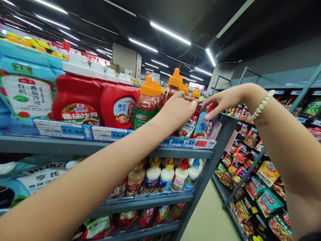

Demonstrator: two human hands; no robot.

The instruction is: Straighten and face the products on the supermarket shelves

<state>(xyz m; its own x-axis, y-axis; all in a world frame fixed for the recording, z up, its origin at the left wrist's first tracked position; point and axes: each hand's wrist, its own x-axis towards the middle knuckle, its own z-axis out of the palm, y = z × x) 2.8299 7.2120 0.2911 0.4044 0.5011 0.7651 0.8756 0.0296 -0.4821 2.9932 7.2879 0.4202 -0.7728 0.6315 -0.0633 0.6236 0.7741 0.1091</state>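
Note:
My left hand (178, 108) reaches across the top shelf with curled fingers, just above a Heinz tomato ketchup pack (188, 126). What its fingertips close on is hidden. My right hand (222, 100), with a beaded bracelet (262, 106) on the wrist, has its thumb in front of a blue-labelled ketchup pouch (202, 125) at the shelf's right end and its fingers around the pouch's top. Behind and left of my left hand stand orange-capped sauce bottles (175, 82). A green-labelled bottle (144, 108) stands further left.
Red ketchup bottles (77, 95) and a blue ketchup pack (27, 80) line the left of the shelf, above price tags (107, 133). White squeeze bottles (167, 175) fill the shelf below. A grey post (200, 187) ends the rack; another rack with seasoning packets (242, 152) stands across the aisle.

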